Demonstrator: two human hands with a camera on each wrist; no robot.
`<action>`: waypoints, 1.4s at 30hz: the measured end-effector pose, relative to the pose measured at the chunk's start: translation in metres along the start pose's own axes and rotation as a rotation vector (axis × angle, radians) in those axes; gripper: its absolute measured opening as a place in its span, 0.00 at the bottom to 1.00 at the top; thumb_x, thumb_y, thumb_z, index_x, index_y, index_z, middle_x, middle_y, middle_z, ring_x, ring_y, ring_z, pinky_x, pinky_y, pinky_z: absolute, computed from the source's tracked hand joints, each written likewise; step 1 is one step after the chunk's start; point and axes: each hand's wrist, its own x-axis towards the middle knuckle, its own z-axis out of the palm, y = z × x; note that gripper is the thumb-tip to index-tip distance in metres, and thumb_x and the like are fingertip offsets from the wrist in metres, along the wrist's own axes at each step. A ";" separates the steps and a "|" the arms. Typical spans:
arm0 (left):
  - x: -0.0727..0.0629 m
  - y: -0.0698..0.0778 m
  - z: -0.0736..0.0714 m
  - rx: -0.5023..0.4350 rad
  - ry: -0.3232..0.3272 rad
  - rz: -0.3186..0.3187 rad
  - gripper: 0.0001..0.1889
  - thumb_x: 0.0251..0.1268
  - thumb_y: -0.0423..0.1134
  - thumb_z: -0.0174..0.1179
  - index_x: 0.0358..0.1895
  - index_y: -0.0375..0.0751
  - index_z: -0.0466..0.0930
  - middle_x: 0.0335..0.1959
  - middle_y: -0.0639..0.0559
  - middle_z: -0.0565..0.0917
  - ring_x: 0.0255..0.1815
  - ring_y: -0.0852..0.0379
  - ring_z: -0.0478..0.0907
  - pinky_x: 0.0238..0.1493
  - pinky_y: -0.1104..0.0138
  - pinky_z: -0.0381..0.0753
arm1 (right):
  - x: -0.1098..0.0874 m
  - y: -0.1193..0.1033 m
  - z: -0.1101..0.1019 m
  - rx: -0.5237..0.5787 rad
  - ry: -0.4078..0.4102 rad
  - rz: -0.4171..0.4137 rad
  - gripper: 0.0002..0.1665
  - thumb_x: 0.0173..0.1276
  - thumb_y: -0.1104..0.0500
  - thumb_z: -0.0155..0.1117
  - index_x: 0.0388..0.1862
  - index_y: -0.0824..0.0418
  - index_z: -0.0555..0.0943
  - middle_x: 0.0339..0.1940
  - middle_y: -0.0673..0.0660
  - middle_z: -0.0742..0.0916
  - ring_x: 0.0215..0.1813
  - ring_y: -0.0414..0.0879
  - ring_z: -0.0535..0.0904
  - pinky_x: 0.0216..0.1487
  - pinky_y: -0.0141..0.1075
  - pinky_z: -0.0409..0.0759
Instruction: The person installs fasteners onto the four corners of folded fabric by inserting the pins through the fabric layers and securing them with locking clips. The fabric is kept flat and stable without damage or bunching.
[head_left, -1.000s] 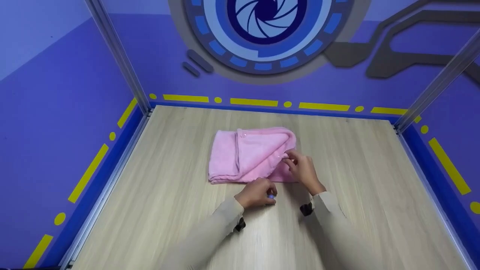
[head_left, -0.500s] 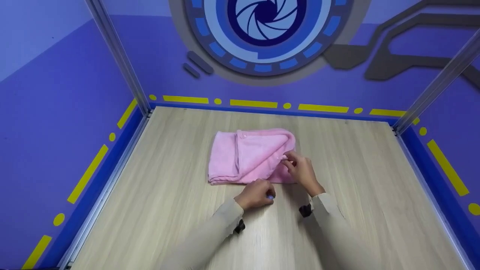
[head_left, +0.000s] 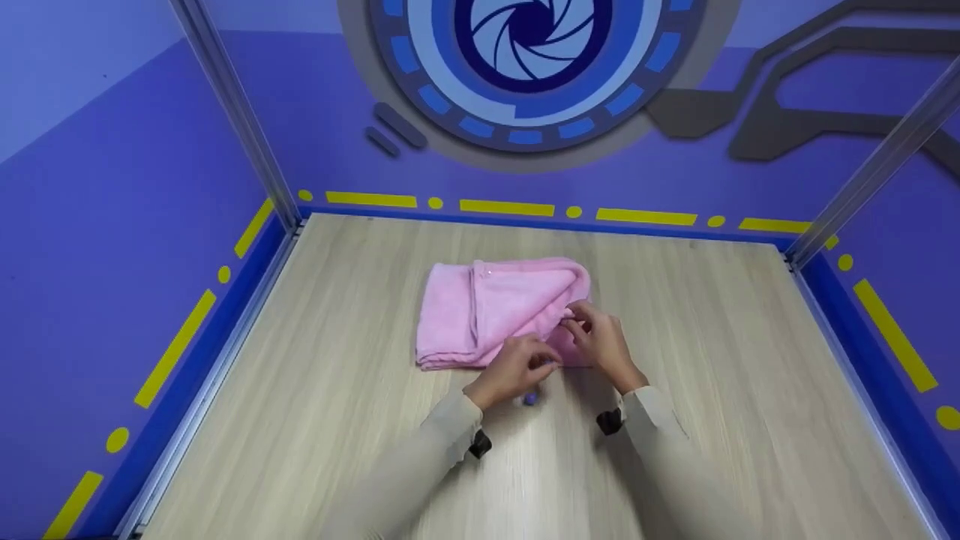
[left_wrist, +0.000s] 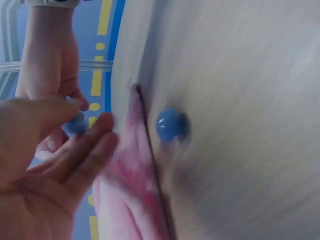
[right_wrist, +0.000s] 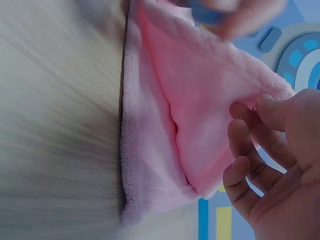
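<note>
With fingers (right_wrist: 241,134) curled, pinches a lifted edge of the pink cloth (head_left: 517,300) in the right hand (head_left: 602,341); brings thumb and forefinger together at the hem. Holds a small blue piece (left_wrist: 75,124) between thumb and fingers of the left hand (head_left: 514,369), covering too much of it to tell the full shape. Hovers with that left hand over the near edge of the cloth; cannot tell whether touching it.

Has the cloth lying folded near the middle of the wooden table (head_left: 337,322), with stacked layers at the left end, a diagonal fold toward the right, and a gap between layers beneath the raised edge. Has a glossy, rounded blue object (head_left: 530,399) on the wood just beside the left hand, apart from the cloth's near side.

Wears beige sleeves (head_left: 442,435), with something black at each wrist. Faces a purple-blue back wall (head_left: 300,112) marked with yellow dashes and dots low down.
</note>
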 end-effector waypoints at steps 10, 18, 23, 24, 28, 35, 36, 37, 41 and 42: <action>0.016 -0.001 -0.009 -0.072 0.510 -0.097 0.08 0.63 0.24 0.67 0.45 0.31 0.89 0.38 0.45 0.85 0.38 0.55 0.86 0.44 0.74 0.85 | 0.001 0.000 0.000 0.021 -0.027 0.031 0.05 0.69 0.68 0.70 0.42 0.62 0.86 0.33 0.56 0.91 0.26 0.44 0.83 0.27 0.35 0.81; 0.024 -0.005 -0.006 -0.095 0.539 -0.153 0.12 0.64 0.21 0.63 0.50 0.28 0.86 0.44 0.38 0.88 0.41 0.48 0.90 0.47 0.74 0.85 | 0.001 -0.003 -0.002 0.022 -0.020 0.094 0.08 0.68 0.65 0.72 0.45 0.64 0.87 0.36 0.57 0.91 0.27 0.44 0.83 0.27 0.32 0.81; 0.030 -0.007 -0.001 -0.154 0.495 -0.181 0.13 0.66 0.19 0.59 0.51 0.26 0.85 0.45 0.35 0.87 0.40 0.47 0.90 0.45 0.73 0.85 | 0.001 -0.004 -0.002 0.043 -0.010 0.099 0.07 0.67 0.67 0.72 0.44 0.64 0.87 0.35 0.57 0.91 0.27 0.46 0.84 0.27 0.32 0.81; 0.031 -0.008 0.000 -0.155 0.490 -0.191 0.13 0.66 0.19 0.59 0.50 0.26 0.85 0.45 0.35 0.87 0.40 0.48 0.90 0.44 0.72 0.86 | 0.001 -0.004 -0.002 0.054 -0.011 0.104 0.07 0.67 0.67 0.72 0.44 0.64 0.87 0.35 0.57 0.91 0.28 0.46 0.84 0.26 0.32 0.81; 0.036 -0.009 0.003 -0.121 0.501 -0.224 0.12 0.63 0.20 0.61 0.48 0.28 0.87 0.43 0.37 0.89 0.39 0.51 0.90 0.45 0.66 0.87 | 0.001 -0.005 -0.001 0.087 -0.013 0.109 0.06 0.68 0.68 0.71 0.43 0.64 0.86 0.36 0.58 0.91 0.30 0.47 0.85 0.27 0.31 0.82; 0.040 -0.008 0.005 -0.091 0.514 -0.227 0.11 0.61 0.21 0.64 0.45 0.31 0.89 0.41 0.39 0.90 0.42 0.48 0.90 0.47 0.62 0.87 | 0.002 -0.004 -0.002 0.107 -0.018 0.087 0.07 0.68 0.68 0.70 0.43 0.61 0.85 0.38 0.58 0.92 0.28 0.54 0.87 0.27 0.33 0.82; 0.040 -0.008 0.006 -0.098 0.512 -0.227 0.11 0.61 0.21 0.64 0.45 0.31 0.88 0.41 0.39 0.90 0.42 0.48 0.90 0.46 0.64 0.87 | 0.002 -0.004 -0.002 0.112 -0.019 0.082 0.07 0.69 0.69 0.70 0.44 0.61 0.85 0.38 0.59 0.91 0.28 0.57 0.88 0.27 0.34 0.83; 0.041 -0.008 0.006 -0.110 0.511 -0.227 0.11 0.61 0.20 0.64 0.45 0.30 0.88 0.41 0.38 0.90 0.41 0.48 0.90 0.46 0.64 0.88 | 0.002 -0.004 -0.002 0.116 -0.019 0.078 0.07 0.69 0.69 0.69 0.44 0.62 0.85 0.38 0.59 0.91 0.28 0.59 0.88 0.27 0.34 0.83; 0.042 -0.008 0.008 -0.111 0.505 -0.238 0.10 0.62 0.21 0.65 0.45 0.30 0.88 0.40 0.39 0.90 0.42 0.49 0.89 0.46 0.65 0.87 | 0.002 -0.003 -0.002 0.122 -0.021 0.053 0.07 0.69 0.69 0.69 0.45 0.62 0.85 0.38 0.59 0.91 0.28 0.60 0.88 0.28 0.35 0.84; 0.042 -0.007 0.008 -0.108 0.504 -0.243 0.09 0.62 0.22 0.65 0.45 0.30 0.88 0.40 0.39 0.90 0.42 0.49 0.89 0.46 0.65 0.87 | 0.002 -0.003 -0.002 0.116 -0.020 0.046 0.07 0.69 0.69 0.69 0.44 0.62 0.85 0.37 0.58 0.91 0.27 0.59 0.87 0.28 0.35 0.84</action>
